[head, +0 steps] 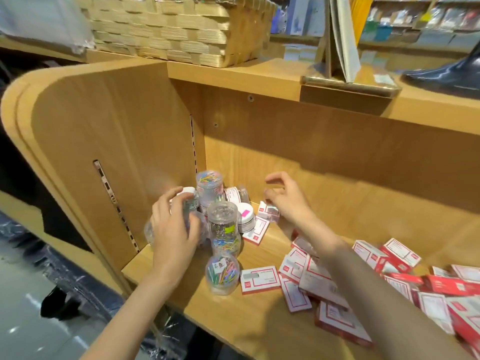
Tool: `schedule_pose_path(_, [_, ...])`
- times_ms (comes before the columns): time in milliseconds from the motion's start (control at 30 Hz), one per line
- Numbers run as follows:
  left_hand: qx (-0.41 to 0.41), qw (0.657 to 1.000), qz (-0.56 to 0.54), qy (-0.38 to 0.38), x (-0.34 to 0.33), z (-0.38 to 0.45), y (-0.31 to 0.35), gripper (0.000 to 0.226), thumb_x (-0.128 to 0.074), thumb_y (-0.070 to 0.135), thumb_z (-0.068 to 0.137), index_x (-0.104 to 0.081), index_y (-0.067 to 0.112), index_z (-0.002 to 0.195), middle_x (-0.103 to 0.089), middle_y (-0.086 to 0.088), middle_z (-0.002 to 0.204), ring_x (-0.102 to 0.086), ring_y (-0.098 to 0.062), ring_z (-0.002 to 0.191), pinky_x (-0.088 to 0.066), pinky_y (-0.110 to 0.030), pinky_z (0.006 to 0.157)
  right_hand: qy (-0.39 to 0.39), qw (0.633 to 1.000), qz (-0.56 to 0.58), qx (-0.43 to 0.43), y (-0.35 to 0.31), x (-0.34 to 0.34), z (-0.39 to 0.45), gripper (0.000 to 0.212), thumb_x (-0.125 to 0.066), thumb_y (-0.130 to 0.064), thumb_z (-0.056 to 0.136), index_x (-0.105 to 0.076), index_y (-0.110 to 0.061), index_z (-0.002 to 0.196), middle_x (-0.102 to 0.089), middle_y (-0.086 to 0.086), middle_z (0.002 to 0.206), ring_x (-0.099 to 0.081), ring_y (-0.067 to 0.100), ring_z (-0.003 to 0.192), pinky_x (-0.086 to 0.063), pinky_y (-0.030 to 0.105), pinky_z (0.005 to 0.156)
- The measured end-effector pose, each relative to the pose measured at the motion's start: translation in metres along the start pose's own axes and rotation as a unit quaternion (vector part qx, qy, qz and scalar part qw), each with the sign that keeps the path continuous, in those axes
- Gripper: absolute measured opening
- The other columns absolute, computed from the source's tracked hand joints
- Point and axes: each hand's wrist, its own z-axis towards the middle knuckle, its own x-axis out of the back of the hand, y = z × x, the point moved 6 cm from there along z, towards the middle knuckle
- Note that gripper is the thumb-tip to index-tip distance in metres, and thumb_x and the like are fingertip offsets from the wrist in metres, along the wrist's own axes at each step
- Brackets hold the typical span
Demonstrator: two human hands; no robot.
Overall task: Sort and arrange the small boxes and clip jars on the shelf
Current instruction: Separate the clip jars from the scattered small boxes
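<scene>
Your left hand (173, 227) curls round a blurred clear jar (187, 203), hiding most of it; your right hand (285, 201) hovers spread above a small box (268, 211).

A person's left hand (172, 229) curls round a clear clip jar (188, 203) among others in the wooden shelf's (259, 315) left corner, while the right hand (287, 201) hovers above a small box (270, 210) (red-and-white boxes (405, 279) lie scattered rightward).
</scene>
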Motion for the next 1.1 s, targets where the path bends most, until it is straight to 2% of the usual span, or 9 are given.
schedule_pose_path(133, [-0.087, 0.990, -0.070, -0.083, -0.027, -0.017, 0.055, 0.034, -0.038, 0.022, 0.083, -0.052, 0.012, 0.112, -0.050, -0.004, 0.119, -0.043, -0.014, 0.111, -0.031, -0.024, 0.093, 0.074, 0.997, 0.029, -0.006, 0.023, 0.087, -0.052, 0.020, -0.057, -0.002, 0.086, -0.053, -0.017, 0.099, -0.061, 0.013, 0.097, -0.059, 0.028, 0.081, -0.051, 0.045, 0.077])
schedule_pose_path(300, [-0.152, 0.963, -0.134, -0.180, -0.081, -0.058, 0.121, 0.037, -0.037, 0.019, 0.082, -0.050, 0.011, 0.116, -0.058, -0.001, 0.107, -0.048, -0.009, 0.100, -0.032, -0.031, 0.090, 0.168, 0.981, -0.085, -0.045, 0.077, 0.192, -0.124, 0.018, -0.059, -0.003, 0.086, -0.052, -0.012, 0.101, -0.059, 0.010, 0.090, -0.057, 0.023, 0.073, -0.043, 0.009, 0.050])
schedule_pose_path(367, [-0.177, 0.951, -0.142, -0.210, -0.100, -0.076, 0.147, 0.038, -0.038, 0.020, 0.082, -0.051, 0.010, 0.117, -0.058, -0.003, 0.110, -0.046, -0.013, 0.105, -0.030, -0.030, 0.091, 0.206, 0.953, -0.212, -0.062, 0.099, 0.230, -0.155, 0.018, -0.057, -0.021, 0.086, -0.055, -0.011, 0.101, -0.061, 0.014, 0.094, -0.059, 0.031, 0.085, -0.043, 0.019, 0.065])
schedule_pose_path(467, [-0.199, 0.935, -0.122, -0.267, -0.130, -0.101, 0.182, 0.041, -0.036, 0.026, 0.082, -0.051, 0.012, 0.117, -0.055, -0.003, 0.116, -0.044, -0.021, 0.109, -0.028, -0.031, 0.090, 0.254, 0.870, -0.399, -0.135, 0.137, 0.287, -0.198, 0.064, -0.038, -0.050, 0.067, -0.059, -0.004, 0.106, -0.056, 0.026, 0.101, -0.048, 0.041, 0.103, -0.030, 0.040, 0.087])
schedule_pose_path(533, [-0.206, 0.928, -0.107, -0.292, -0.146, -0.114, 0.200, 0.045, -0.034, 0.030, 0.080, -0.052, 0.011, 0.116, -0.056, -0.006, 0.115, -0.048, -0.027, 0.106, -0.032, -0.037, 0.088, 0.284, 0.827, -0.442, -0.200, 0.153, 0.318, -0.223, 0.061, -0.056, -0.047, 0.073, -0.055, -0.007, 0.119, -0.049, 0.029, 0.121, -0.037, 0.042, 0.119, -0.026, 0.046, 0.101])
schedule_pose_path(667, [-0.232, 0.912, -0.091, -0.327, -0.167, -0.139, 0.234, 0.049, -0.034, 0.035, 0.082, -0.051, 0.010, 0.121, -0.057, -0.007, 0.118, -0.050, -0.028, 0.108, -0.034, -0.041, 0.091, 0.184, 0.842, -0.462, -0.210, 0.181, 0.318, -0.237, 0.061, -0.064, -0.046, 0.080, -0.044, -0.025, 0.134, -0.028, 0.010, 0.149, -0.010, 0.033, 0.139, 0.001, 0.043, 0.112])
schedule_pose_path(767, [-0.255, 0.900, -0.094, -0.341, -0.178, -0.154, 0.259, 0.050, -0.035, 0.037, 0.085, -0.051, 0.012, 0.125, -0.057, -0.005, 0.121, -0.049, -0.025, 0.113, -0.033, -0.041, 0.095, 0.135, 0.853, -0.473, -0.177, 0.187, 0.315, -0.240, 0.061, -0.053, -0.060, 0.077, -0.046, -0.033, 0.132, -0.028, -0.001, 0.150, 0.000, 0.037, 0.140, -0.002, 0.047, 0.112])
schedule_pose_path(933, [-0.274, 0.893, -0.106, -0.342, -0.192, -0.169, 0.296, 0.047, -0.035, 0.038, 0.086, -0.052, 0.015, 0.123, -0.056, -0.004, 0.122, -0.043, -0.020, 0.113, -0.023, -0.031, 0.095, 0.176, 0.918, -0.353, -0.051, 0.176, 0.355, -0.264, 0.059, -0.060, -0.041, 0.073, -0.054, -0.008, 0.122, -0.052, 0.012, 0.128, -0.041, 0.036, 0.123, -0.029, 0.033, 0.098])
schedule_pose_path(1100, [-0.290, 0.884, -0.118, -0.348, -0.203, -0.188, 0.339, 0.052, -0.032, 0.041, 0.083, -0.051, 0.014, 0.124, -0.055, -0.003, 0.122, -0.041, -0.018, 0.114, -0.020, -0.028, 0.094, 0.261, 0.900, -0.340, -0.074, 0.182, 0.405, -0.282, 0.058, -0.073, -0.010, 0.075, -0.047, -0.005, 0.127, -0.050, 0.014, 0.125, -0.043, 0.031, 0.119, -0.029, 0.026, 0.089])
